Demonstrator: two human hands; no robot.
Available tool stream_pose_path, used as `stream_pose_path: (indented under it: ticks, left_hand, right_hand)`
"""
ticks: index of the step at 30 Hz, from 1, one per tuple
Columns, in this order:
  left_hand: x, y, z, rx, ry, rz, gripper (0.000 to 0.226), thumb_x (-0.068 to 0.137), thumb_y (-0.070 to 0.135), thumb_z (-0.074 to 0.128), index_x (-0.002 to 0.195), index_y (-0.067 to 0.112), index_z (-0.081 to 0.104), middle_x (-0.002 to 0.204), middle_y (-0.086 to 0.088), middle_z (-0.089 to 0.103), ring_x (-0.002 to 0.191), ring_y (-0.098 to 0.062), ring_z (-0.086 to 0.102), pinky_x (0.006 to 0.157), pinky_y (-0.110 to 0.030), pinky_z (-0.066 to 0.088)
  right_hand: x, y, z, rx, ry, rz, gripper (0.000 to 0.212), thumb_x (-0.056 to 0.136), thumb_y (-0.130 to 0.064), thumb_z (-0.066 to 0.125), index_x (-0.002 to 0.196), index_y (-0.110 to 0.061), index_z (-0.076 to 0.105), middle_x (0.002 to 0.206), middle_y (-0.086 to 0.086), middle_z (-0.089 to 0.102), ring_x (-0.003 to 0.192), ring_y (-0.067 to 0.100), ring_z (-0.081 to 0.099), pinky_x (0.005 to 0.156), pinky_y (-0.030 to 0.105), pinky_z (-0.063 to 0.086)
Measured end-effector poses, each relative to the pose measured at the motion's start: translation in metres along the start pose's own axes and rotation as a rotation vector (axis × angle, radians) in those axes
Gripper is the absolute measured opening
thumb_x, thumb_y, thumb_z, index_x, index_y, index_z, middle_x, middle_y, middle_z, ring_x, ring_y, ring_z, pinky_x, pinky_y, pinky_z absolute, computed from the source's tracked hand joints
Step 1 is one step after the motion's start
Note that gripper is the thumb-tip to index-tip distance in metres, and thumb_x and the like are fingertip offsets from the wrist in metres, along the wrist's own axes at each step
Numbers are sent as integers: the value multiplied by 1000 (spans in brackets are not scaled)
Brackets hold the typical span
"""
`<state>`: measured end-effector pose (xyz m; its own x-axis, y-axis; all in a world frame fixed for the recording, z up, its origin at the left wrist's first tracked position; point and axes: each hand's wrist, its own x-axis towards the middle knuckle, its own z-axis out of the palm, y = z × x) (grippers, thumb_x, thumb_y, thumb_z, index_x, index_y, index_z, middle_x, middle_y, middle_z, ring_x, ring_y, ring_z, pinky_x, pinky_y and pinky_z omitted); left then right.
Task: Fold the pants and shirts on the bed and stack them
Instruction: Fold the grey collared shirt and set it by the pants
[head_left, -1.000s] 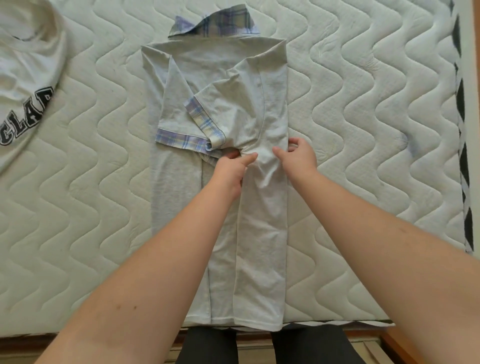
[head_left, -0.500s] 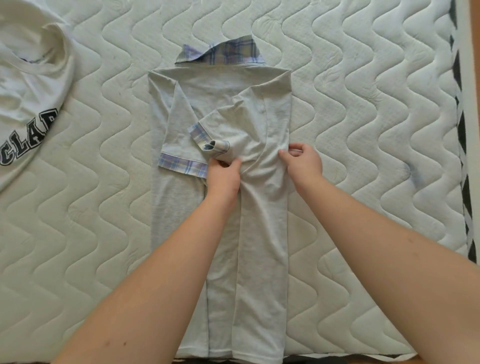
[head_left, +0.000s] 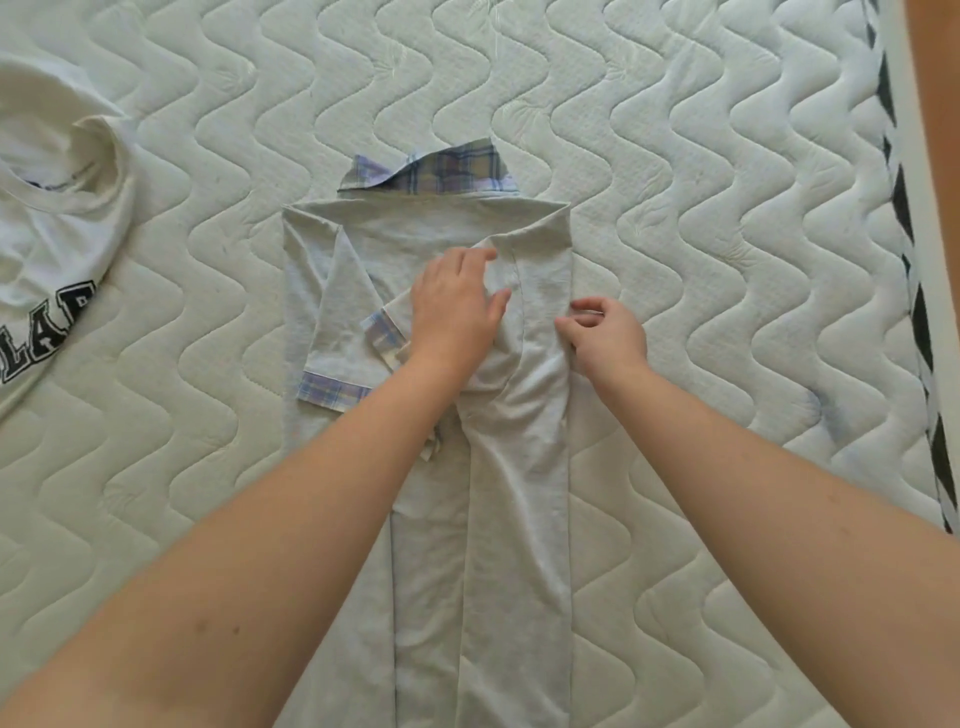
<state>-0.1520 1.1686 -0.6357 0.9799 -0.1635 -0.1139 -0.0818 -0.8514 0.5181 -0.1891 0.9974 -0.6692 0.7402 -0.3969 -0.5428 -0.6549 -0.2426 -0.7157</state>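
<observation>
Now, left hand (head_left: 454, 306): lay flat, fingers straight, pressing the grey shirt (head_left: 514, 467).
Right hand (head_left: 605, 332): fingers curled, pinching shirt's right edge.

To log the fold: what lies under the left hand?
The left hand lies flat on the grey shirt, over its folded-in sleeve; the plaid cuff shows beside it. Fabric directly beneath the palm is hidden.

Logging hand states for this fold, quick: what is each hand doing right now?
Left hand: open, fingers flat, pressing the grey shirt.
Right hand: fingers curled at the shirt's folded edge; whether its grip holds fabric cannot be told.
</observation>
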Motion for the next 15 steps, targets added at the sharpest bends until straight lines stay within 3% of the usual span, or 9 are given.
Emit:
stream_pose_path:
  ticks: [3, 7, 9, 12, 15]
  left_hand:
    - [48, 2, 9, 224, -205, -52, 56, 93, 45, 60, 140, 21, 43, 142, -4, 45, 134, -25, 38, 110, -39, 24]
    - [94, -7, 1, 198, -339, -213, 30, 92, 34, 66, 117, 18, 60, 124, -8, 60, 120, -29, 53, 98, -38, 39]
    - [105, -12, -8, 191, -361, -153, 19, 93, 27, 65, 107, 14, 66, 114, -12, 64, 109, -31, 58, 86, -35, 44]
    - [111, -17, -13, 202, -332, -87, 16, 96, 27, 60, 104, 14, 61, 111, -13, 63, 94, -28, 55, 75, -32, 39]
    - [108, -21, -4, 214, -396, -98, 27, 96, 39, 57, 109, 15, 56, 114, -12, 63, 104, -31, 57, 79, -34, 41]
  right_hand:
    - [11, -6, 0, -63, -6, -37, 27, 80, -22, 76, 101, -21, 60, 80, -8, 65, 86, 16, 67, 90, 39, 52]
    - [25, -14, 0, -161, 20, -37, 26, 77, -29, 79, 95, -21, 62, 73, -14, 60, 82, 14, 65, 84, 33, 51]
    - [33, -22, -1, -240, 47, -67, 25, 78, -34, 78, 94, -23, 63, 74, -15, 61, 88, 14, 65, 84, 32, 50]
    - [50, -40, 2, -270, 54, -114, 29, 78, -36, 77, 100, -24, 63, 81, -14, 62, 96, 15, 64, 90, 34, 48]
    - [68, -59, 6, -279, 17, -99, 31, 79, -43, 76, 101, -28, 60, 90, -12, 63, 99, 15, 62, 92, 35, 46]
